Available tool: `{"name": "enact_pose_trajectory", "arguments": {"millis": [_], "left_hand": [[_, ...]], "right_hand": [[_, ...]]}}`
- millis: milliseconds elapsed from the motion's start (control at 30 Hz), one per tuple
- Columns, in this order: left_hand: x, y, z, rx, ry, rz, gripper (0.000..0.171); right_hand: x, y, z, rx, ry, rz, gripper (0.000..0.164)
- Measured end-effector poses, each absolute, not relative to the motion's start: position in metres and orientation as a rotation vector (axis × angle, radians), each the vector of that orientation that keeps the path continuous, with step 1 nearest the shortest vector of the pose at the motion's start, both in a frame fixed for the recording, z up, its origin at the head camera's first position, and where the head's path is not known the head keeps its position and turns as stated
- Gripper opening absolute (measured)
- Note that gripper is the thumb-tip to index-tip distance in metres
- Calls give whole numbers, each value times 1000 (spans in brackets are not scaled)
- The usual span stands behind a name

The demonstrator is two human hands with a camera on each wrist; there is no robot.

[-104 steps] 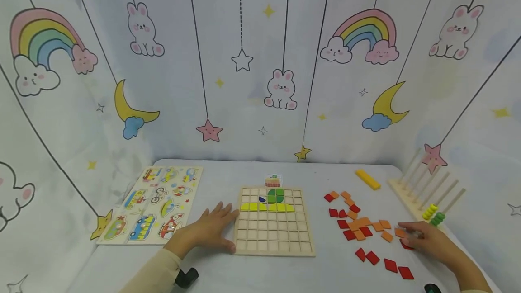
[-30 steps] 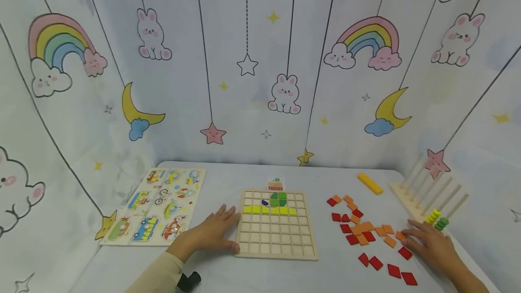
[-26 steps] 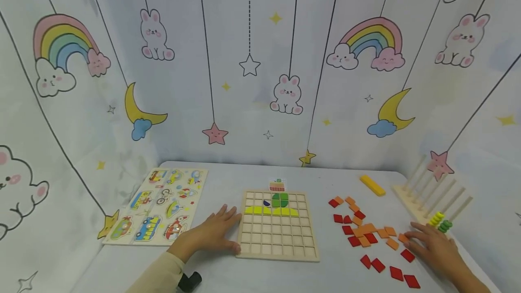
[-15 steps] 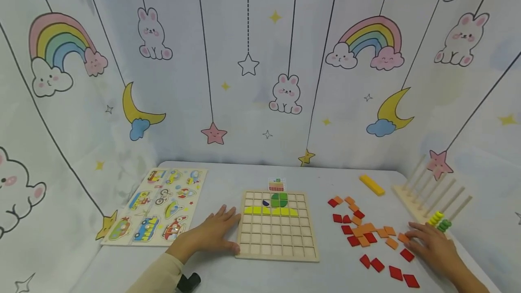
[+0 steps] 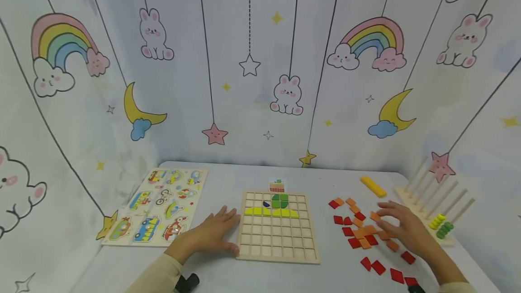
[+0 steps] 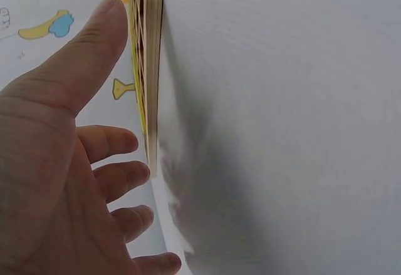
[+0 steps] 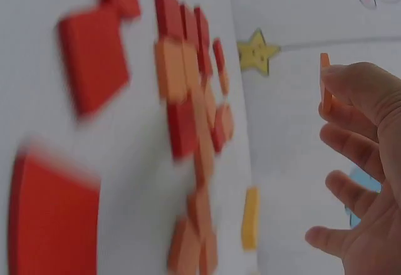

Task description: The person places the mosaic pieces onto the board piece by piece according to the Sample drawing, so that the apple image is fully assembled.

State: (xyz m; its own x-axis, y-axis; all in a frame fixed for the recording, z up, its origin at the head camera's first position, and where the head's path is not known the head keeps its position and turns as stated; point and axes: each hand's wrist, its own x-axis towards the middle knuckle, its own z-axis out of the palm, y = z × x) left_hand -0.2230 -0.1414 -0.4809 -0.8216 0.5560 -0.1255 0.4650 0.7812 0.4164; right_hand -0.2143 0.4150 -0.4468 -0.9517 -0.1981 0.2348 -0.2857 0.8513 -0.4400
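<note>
My right hand [image 5: 400, 225] pinches an orange tile [image 7: 325, 84] between thumb and forefinger, held over the scattered tiles; its other fingers are spread. In the head view that orange square shows at the fingertips. My left hand [image 5: 213, 233] rests on the table with its fingers extended, thumb and fingertips right at the left edge of a wooden grid board [image 5: 277, 234]. Yellow pieces [image 5: 254, 210] fill much of one row of the board. Above them sit green pieces [image 5: 279, 201] and a dark blue piece [image 5: 266, 204]. In the left wrist view the left hand [image 6: 69, 137] holds nothing.
Loose red tiles [image 5: 378, 267] and orange tiles [image 5: 359, 234] lie right of the board. A pattern card [image 5: 278, 185] lies behind it. A vehicle picture puzzle [image 5: 158, 207] is at left. A yellow bar [image 5: 373, 186] and a pegged rack [image 5: 423, 214] with beads stand at right.
My right hand has picked up an orange tile at the right edge of the pile and moved left and up with it. The left hand has stayed beside the board.
</note>
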Motion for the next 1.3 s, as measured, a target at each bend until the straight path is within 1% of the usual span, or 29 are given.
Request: {"name": "enact_pose_trajectory", "arguments": {"millis": [133,233,333,400,567,867,1033,1300], "left_hand": [[-223,-144,-481,807,2725,549,100],[-224,-145,-481,807,2721,557,100],[-224,-144,-479,814,2718,573,99],[-224,-142,-478,823,2712,584,98],[-222,-139,-478,803,2703,586,99],[-223,-139,-482,800,2714,582,99],[-223,-139,-483,797,2715,577,99],[-223,-139,-483,794,2717,580,100]], "right_hand": [[-241,340,-449,616,-2816,804,19],[-254,287,-456,714,-2877,794,16],[-262,252,-470,772,-2939,685,17],[-265,239,-480,817,-2952,544,19],[-265,233,-495,935,-2868,335,20],[-264,227,-494,863,-2904,403,20],[-262,227,-493,834,-2908,422,17],[-262,223,-493,860,-2886,504,16]]}}
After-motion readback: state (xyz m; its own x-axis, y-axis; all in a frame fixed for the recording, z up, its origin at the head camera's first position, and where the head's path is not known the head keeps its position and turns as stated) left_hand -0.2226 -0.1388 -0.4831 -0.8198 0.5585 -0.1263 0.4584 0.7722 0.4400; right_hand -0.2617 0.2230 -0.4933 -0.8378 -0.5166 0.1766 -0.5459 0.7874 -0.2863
